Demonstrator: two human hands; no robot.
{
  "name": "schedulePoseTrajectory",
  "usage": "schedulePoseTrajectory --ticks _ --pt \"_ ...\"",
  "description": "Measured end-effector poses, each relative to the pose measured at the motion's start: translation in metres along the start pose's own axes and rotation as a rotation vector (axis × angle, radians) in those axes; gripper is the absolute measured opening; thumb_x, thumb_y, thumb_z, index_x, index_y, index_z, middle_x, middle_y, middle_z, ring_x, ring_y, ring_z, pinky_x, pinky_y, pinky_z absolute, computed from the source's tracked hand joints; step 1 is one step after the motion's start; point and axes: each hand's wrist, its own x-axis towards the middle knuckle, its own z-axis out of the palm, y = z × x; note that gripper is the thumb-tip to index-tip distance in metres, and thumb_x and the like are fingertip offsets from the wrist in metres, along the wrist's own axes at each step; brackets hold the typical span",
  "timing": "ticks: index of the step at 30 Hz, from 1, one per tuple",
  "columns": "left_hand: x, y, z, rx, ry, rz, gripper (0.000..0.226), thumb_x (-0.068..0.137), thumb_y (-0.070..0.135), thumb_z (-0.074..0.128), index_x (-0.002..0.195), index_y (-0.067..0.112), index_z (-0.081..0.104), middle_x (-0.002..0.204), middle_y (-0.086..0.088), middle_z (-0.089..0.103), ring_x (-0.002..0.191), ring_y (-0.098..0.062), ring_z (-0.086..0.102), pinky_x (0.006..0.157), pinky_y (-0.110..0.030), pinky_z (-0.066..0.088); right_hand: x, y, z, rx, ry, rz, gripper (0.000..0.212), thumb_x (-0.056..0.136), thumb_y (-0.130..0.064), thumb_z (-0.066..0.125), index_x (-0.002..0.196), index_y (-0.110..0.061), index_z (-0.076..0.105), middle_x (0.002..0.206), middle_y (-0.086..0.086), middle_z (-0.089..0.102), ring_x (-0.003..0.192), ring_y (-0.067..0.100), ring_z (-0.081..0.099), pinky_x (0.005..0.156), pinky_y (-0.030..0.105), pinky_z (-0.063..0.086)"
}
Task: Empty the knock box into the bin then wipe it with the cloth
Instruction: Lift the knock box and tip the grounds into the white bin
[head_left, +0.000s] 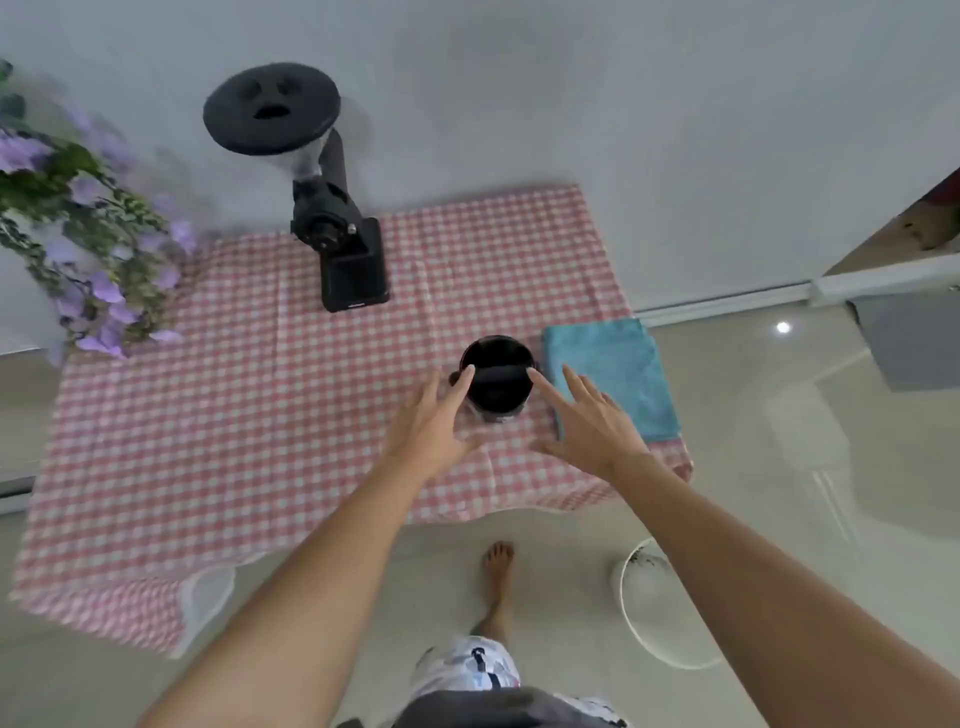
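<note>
With both grips spread wide and empty, the left hand (431, 426) and right hand (592, 423) flank the black knock box (497, 378) upright on the gingham-covered worktop (260, 415) (blue cloth (618, 379) just beside it), so the emptying step looks barely begun: next, clasp its sides and carry it to the white bin (636, 613) on the floor.

You will find no text that can be read here. The black coffee grinder (340, 244) at 11 o'clock carries a small pale mark low on the front edge of its base, but it is too small and blurred for you to make out any letter. The knock box (497, 378), the blue cloth (621, 379) at 2 o'clock and the checked tablecloth (234, 415) show you no label, brand or number.
</note>
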Motion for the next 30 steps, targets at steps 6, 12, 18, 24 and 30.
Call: schedulePoseTrajectory --ticks 6,12,18,24,30 --pt "0.035 -0.007 0.009 -0.048 0.013 0.094 0.085 0.095 0.057 0.062 0.165 0.034 0.020 0.165 -0.017 0.036 0.132 -0.033 0.059 0.088 -0.041 0.062 0.043 0.007 0.002 0.055 -0.012 -0.020 0.089 0.094 -0.049 0.061 0.161 -0.037 0.003 0.167 0.013 0.019 0.150 0.031 0.029 0.109 0.047 0.045" --pt "0.046 -0.015 0.011 -0.176 0.037 0.132 0.070 0.100 0.025 0.066 0.161 0.026 0.034 0.150 -0.016 0.052 0.117 -0.033 0.067 0.087 -0.048 0.063 0.062 0.016 0.011 0.143 -0.016 -0.059 0.074 0.098 -0.013 0.054 0.161 -0.028 0.018 0.158 0.008 0.038 0.121 0.035 0.060 0.088 0.046 0.055" --pt "0.055 -0.025 0.011 -0.163 0.091 0.221 0.072 0.096 -0.007 0.066 0.158 0.020 0.041 0.135 -0.017 0.061 0.099 -0.032 0.072 0.081 -0.046 0.064 0.076 0.022 0.018 0.182 0.055 -0.112 0.060 0.100 -0.018 0.057 0.155 -0.024 0.034 0.124 0.015 0.056 0.088 0.037 0.066 0.072 0.048 0.058" --pt "0.051 -0.017 -0.006 -0.203 0.075 0.302 0.068 0.095 0.016 0.073 0.156 0.017 0.045 0.134 -0.019 0.062 0.107 -0.034 0.070 0.093 -0.050 0.061 0.068 0.034 0.014 0.206 0.072 -0.181 0.059 0.097 -0.023 0.064 0.152 -0.024 0.042 0.113 0.015 0.057 0.083 0.033 0.063 0.071 0.047 0.057" --pt "0.038 0.030 -0.018 -0.326 0.028 0.251 0.088 0.096 0.037 0.072 0.165 0.020 0.020 0.152 -0.012 0.059 0.128 -0.030 0.064 0.105 -0.048 0.054 0.026 0.066 0.003 0.184 0.080 -0.138 0.064 0.094 -0.035 0.067 0.152 -0.025 0.043 0.112 0.013 0.057 0.083 0.033 0.063 0.076 0.046 0.057"
